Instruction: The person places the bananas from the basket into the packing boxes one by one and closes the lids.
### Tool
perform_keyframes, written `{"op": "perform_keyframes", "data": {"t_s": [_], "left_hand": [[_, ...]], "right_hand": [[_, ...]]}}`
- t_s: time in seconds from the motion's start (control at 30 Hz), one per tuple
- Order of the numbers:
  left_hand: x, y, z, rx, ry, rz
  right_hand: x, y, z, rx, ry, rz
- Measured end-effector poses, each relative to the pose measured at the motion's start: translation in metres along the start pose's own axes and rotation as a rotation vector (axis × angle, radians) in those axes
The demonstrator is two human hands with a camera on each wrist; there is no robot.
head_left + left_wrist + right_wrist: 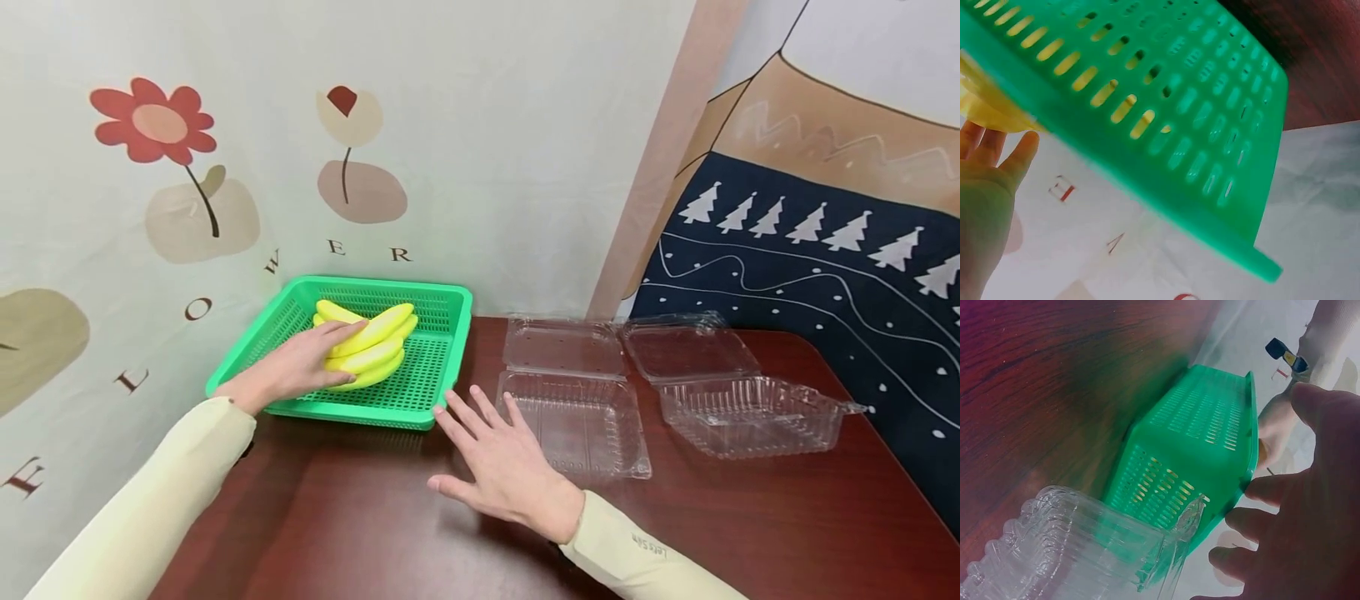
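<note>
Flower-print backdrop (510,125) behind the basket, dark wood table (337,508) under it. Green basket (360,413) has one open near clamshell (592,417) to its right, plus a far clamshell (750,425) beyond that. Right hand (502,467): just off the basket's front-right corner, fingers spread, holding nothing. Left hand (315,357): thumb and fingers clamped on the bananas (371,354) inside it. Looks like the grabbing step tbh; next move needs a snug grip and a lift clear of the basket.

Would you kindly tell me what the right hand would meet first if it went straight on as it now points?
Probably the green plastic basket, on its right side, though depth is unclear; the right hand might pass above it.
</note>
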State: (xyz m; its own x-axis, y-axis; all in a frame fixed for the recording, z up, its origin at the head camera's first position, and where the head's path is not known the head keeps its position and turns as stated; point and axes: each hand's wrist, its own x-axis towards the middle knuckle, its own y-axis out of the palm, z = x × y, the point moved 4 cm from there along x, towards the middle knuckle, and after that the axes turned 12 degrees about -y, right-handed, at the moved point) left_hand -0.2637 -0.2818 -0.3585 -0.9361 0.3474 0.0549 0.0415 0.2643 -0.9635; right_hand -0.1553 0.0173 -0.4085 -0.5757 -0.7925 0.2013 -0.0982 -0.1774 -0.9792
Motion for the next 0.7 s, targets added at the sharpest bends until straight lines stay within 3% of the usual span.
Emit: {"op": "perform_keyframes", "data": {"t_s": [0.4,0.57,0.7], "left_hand": [[-0.008,-0.027,-0.023,-0.063,0.028,-0.119],[-0.008,-0.032,-0.044,-0.076,0.076,-0.146],[-0.007,-0.032,-0.069,-0.075,0.164,-0.187]], "right_hand": [[-0.021,-0.011,-0.012,-0.003,0.044,-0.031],[-0.042,-0.020,-0.028,0.006,0.088,-0.079],[-0.061,-0.027,-0.042,0.010,0.139,-0.104]]}}
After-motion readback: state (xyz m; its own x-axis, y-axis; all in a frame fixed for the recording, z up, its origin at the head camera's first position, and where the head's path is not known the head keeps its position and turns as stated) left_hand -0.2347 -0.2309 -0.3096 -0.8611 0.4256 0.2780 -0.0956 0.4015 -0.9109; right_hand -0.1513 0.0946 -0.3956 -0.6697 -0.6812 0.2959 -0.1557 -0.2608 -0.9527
